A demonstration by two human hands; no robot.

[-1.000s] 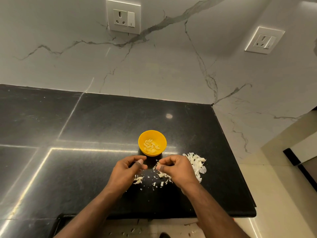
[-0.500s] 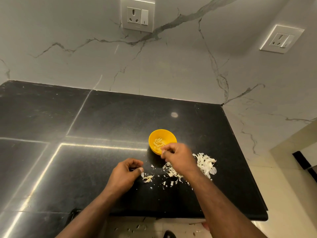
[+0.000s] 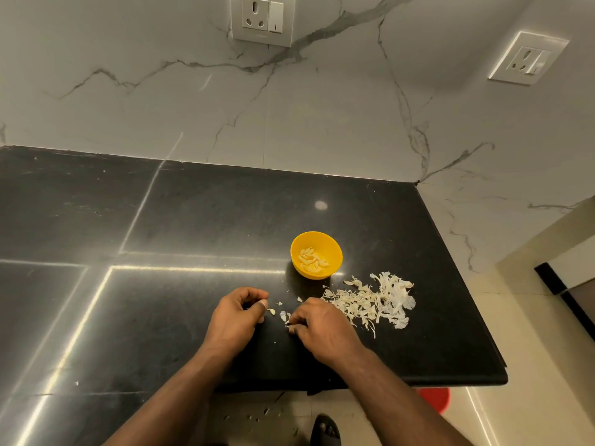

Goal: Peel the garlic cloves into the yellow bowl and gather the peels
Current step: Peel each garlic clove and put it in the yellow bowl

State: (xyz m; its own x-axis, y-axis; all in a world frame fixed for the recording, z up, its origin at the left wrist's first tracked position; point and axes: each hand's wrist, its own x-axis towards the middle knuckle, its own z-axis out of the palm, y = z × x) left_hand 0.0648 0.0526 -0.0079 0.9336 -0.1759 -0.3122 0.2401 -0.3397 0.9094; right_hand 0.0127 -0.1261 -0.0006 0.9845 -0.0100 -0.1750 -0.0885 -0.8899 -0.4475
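Small round yellow plastic bowl (image 3: 316, 255) sits on glossy black stone counter (image 3: 193, 220), holding pale peeled garlic cloves (image 3: 313, 260). Just right of bowl and nearer counter's front edge: loose heap of white papery garlic peels (image 3: 373, 300). Nearer than bowl, left hand (image 3: 236, 317) curled, contents hidden. Beside it, right hand (image 3: 322, 326), fingertips curled down onto small peel scraps (image 3: 285, 317); grip unclear.

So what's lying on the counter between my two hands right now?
In the head view, a few small garlic peel scraps lie on the black counter between the left hand and right hand.
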